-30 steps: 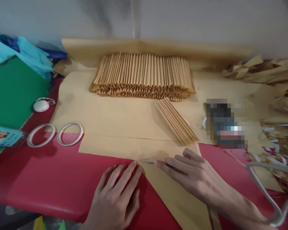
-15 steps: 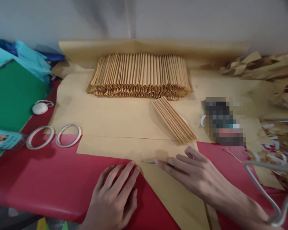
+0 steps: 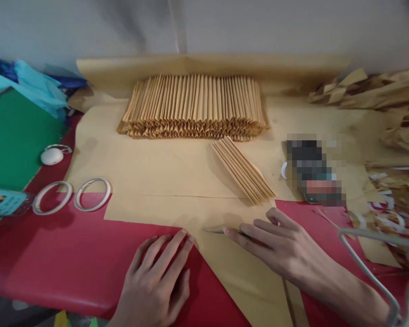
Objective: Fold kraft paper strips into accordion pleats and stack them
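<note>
My left hand [image 3: 158, 277] lies palm down on the red tabletop [image 3: 71, 254], fingers stretched out and the fingertips at the corner where the brown paper [image 3: 177, 211] meets the red. To its right, my right hand [image 3: 276, 245] rests over the paper with its fingers closed around a slim pointed metal blade [image 3: 213, 230], whose tip points left; its handle is hidden under the fingers. Just beyond the right hand a small pleated paper piece [image 3: 243, 170] sits at a slant. Behind it stands a long row of pleated brown paper [image 3: 194, 104].
Two rolls of tape [image 3: 52, 198] lie at the left, near a white round gadget [image 3: 52, 156] and a green board [image 3: 17, 136]. A blurred-out dark object [image 3: 313, 168] lies at the right, beside crumpled paper scraps [image 3: 395, 136]. A white wire frame [image 3: 368, 259] juts in at lower right.
The whole view has shifted slightly, so the table things appear a little further left. Both hands keep nearly the same pose, and the blade still lies flat over the paper.
</note>
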`<state>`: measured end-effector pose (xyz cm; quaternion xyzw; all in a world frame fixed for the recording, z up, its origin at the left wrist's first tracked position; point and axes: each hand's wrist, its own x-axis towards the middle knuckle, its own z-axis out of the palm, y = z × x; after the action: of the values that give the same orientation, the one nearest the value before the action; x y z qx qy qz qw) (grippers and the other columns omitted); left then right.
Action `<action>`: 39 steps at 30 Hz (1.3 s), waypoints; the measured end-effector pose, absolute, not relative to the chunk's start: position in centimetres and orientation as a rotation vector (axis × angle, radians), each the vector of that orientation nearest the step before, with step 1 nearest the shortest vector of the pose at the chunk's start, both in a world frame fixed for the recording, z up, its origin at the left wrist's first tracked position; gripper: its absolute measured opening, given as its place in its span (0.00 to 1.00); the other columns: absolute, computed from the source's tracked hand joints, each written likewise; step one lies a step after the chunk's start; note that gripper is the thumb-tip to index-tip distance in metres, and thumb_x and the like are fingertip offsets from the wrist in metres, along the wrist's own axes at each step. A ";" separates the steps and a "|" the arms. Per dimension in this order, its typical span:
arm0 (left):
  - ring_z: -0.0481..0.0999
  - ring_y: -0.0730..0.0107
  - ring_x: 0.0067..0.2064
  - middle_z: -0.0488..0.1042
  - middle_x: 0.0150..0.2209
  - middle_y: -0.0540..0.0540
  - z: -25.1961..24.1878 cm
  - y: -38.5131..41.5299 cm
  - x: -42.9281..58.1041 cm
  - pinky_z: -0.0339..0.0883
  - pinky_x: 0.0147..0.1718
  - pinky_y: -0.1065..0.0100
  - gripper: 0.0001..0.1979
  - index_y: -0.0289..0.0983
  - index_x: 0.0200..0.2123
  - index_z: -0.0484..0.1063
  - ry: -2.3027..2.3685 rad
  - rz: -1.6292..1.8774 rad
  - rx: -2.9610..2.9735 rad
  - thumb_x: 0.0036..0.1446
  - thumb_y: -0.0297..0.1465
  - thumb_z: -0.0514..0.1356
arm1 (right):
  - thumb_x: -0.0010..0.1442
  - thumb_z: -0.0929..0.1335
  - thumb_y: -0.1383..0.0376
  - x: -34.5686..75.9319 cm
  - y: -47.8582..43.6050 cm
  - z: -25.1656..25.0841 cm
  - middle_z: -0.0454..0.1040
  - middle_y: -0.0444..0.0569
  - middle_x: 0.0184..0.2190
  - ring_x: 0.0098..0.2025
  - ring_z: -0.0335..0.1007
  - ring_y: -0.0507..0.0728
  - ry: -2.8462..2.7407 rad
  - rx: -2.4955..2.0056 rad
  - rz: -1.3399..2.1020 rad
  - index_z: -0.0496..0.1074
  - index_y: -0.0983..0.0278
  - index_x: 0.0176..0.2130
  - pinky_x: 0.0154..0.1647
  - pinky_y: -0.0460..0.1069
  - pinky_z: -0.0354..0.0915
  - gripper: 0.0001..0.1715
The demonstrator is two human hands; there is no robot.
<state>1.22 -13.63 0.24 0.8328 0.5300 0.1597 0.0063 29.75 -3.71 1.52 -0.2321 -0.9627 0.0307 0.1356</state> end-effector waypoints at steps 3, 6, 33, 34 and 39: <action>0.71 0.55 0.55 0.71 0.62 0.46 0.2 -13.7 1.4 0.61 0.57 0.54 0.24 0.39 0.61 0.71 1.666 0.527 2.577 0.61 0.30 0.60 | 0.75 0.58 0.70 30.2 -3.8 1.4 0.79 0.46 0.37 0.33 0.68 0.51 -2.795 -0.710 0.120 0.68 0.64 0.60 0.37 0.52 0.56 0.19; 0.71 0.55 0.55 0.71 0.62 0.46 0.1 -13.8 1.4 0.61 0.58 0.54 0.23 0.39 0.61 0.70 1.688 0.549 2.540 0.62 0.30 0.59 | 0.75 0.56 0.70 30.7 -3.8 1.2 0.80 0.46 0.38 0.33 0.68 0.51 -2.789 -0.721 0.114 0.68 0.63 0.59 0.38 0.52 0.56 0.20; 0.71 0.53 0.54 0.70 0.63 0.44 0.2 -13.5 0.9 0.63 0.54 0.54 0.27 0.38 0.63 0.68 1.614 0.390 2.709 0.61 0.28 0.59 | 0.73 0.54 0.75 34.6 -4.6 1.0 0.80 0.48 0.41 0.35 0.71 0.52 -2.755 -0.746 -0.016 0.67 0.64 0.60 0.35 0.52 0.57 0.24; 0.71 0.53 0.54 0.70 0.63 0.44 0.2 -13.5 0.9 0.63 0.54 0.54 0.27 0.37 0.63 0.68 1.609 0.387 2.721 0.61 0.28 0.59 | 0.73 0.55 0.75 34.8 -4.6 0.9 0.80 0.49 0.41 0.35 0.71 0.52 -2.749 -0.744 -0.017 0.67 0.64 0.60 0.35 0.52 0.57 0.24; 0.71 0.53 0.54 0.71 0.62 0.43 0.2 -13.4 0.8 0.62 0.54 0.54 0.26 0.37 0.63 0.68 1.609 0.409 2.727 0.61 0.27 0.59 | 0.72 0.55 0.75 36.0 -4.8 0.1 0.79 0.52 0.44 0.36 0.71 0.53 -2.760 -0.754 0.015 0.64 0.64 0.64 0.38 0.53 0.58 0.26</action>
<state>0.84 -13.36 0.16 0.8538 0.5039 0.1281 -0.0256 36.00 -4.79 0.10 -0.2610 -0.9551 0.0052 0.1398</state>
